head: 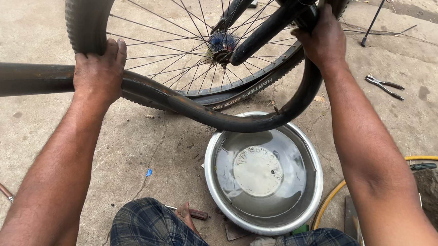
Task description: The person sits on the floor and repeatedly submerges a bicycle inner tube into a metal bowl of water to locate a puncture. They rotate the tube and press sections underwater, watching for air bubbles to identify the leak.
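Note:
A black inner tube (213,115) sags in a loop from a spoked bicycle wheel (194,43) that stands on the concrete. My left hand (99,72) grips the tube at the left, next to the tyre. My right hand (323,38) grips the tube's other side at the upper right, beside the black bicycle frame (269,26). The loop's lowest point hangs just above the far rim of a metal basin (309,153) that holds water.
Pliers (384,86) lie on the concrete at the right. A yellow hose (434,159) curves along the lower right, near a kickstand (377,17). A small tool (196,214) lies beside my checked-cloth knee (155,233).

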A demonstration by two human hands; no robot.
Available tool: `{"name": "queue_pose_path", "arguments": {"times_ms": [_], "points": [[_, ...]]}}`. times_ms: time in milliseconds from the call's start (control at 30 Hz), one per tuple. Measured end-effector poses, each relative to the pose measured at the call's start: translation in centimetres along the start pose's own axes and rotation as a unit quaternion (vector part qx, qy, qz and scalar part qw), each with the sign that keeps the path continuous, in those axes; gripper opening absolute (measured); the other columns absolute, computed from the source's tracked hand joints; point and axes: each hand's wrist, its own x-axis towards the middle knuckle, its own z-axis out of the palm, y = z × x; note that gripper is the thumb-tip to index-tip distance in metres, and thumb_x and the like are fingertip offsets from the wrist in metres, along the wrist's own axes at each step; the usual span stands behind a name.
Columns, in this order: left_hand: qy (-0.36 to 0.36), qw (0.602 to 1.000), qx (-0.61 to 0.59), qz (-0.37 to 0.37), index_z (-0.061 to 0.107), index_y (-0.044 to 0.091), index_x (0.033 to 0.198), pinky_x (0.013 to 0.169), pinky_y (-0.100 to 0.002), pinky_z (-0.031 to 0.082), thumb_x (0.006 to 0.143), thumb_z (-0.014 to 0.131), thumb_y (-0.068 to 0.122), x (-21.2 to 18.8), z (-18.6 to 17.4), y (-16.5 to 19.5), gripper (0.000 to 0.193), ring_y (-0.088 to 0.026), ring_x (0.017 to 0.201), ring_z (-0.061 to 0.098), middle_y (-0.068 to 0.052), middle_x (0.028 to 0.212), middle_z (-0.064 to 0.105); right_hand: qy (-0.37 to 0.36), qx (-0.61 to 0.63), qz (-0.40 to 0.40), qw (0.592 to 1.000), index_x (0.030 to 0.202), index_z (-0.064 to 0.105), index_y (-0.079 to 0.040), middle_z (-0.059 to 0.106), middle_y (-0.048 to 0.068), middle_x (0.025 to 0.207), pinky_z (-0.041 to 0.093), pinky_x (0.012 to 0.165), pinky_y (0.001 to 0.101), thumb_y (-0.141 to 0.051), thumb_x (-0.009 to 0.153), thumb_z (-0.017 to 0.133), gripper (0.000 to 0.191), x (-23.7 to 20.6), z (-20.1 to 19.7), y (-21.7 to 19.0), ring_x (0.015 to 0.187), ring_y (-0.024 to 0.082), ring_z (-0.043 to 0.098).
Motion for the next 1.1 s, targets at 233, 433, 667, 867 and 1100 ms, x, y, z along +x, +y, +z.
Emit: {"name": "queue_pose_path", "arguments": {"times_ms": [233,433,667,867,1100], "points": [[0.022,0.998,0.055,-0.003,0.035,0.007,0.160,0.085,-0.042,0.051,0.078,0.080,0.036,0.8,0.9,0.6,0.098,-0.023,0.102,0.069,-0.011,0.151,0.050,-0.061,0.059,0.309,0.947,0.130,0.052,0.003,0.072,0.024,0.104,0.054,0.091,0.0450,-0.036,0.087,0.084,0.066,-16.2,-0.7,13.3,0.098,0.037,0.073],[0.077,0.991,0.106,0.007,0.045,0.001,0.153,0.088,-0.039,0.049,0.083,0.076,0.036,1.1,1.0,1.8,0.085,-0.021,0.106,0.068,-0.017,0.140,0.060,0.022,-0.083,0.262,0.961,0.153,0.033,0.006,0.050,0.031,0.148,0.035,0.117,0.0520,-0.046,0.082,0.082,0.101,-19.0,3.1,14.6,0.134,0.045,0.052],[0.091,0.990,0.111,-0.010,0.047,0.001,0.151,0.095,-0.040,0.048,0.081,0.079,0.036,0.8,-0.6,2.3,0.085,-0.021,0.112,0.067,-0.016,0.140,0.060,-0.118,-0.194,-0.084,0.970,0.149,0.049,-0.007,0.040,0.023,0.158,0.012,0.120,0.0578,-0.056,0.091,0.058,0.076,-24.6,8.3,7.6,0.146,0.039,0.036],[0.010,0.996,0.093,-0.012,0.033,-0.002,0.159,0.093,-0.041,0.048,0.075,0.079,0.037,0.6,-0.8,2.1,0.104,-0.024,0.114,0.065,-0.022,0.150,0.049,-0.273,-0.131,-0.016,0.953,0.124,0.069,-0.012,0.068,0.017,0.121,0.023,0.122,0.0558,-0.074,0.087,0.055,0.073,-25.4,7.0,5.7,0.128,0.034,0.056],[-0.002,0.995,0.065,0.076,0.024,0.016,0.165,0.094,-0.044,0.047,0.095,0.060,0.016,-3.9,0.8,6.8,0.078,-0.026,0.102,0.067,-0.021,0.171,0.017,-0.325,-0.222,-0.043,0.918,0.107,0.070,-0.012,0.070,0.015,0.112,0.026,0.121,0.0519,-0.077,0.078,0.065,0.072,-30.8,0.6,9.0,0.120,0.030,0.061]]}}
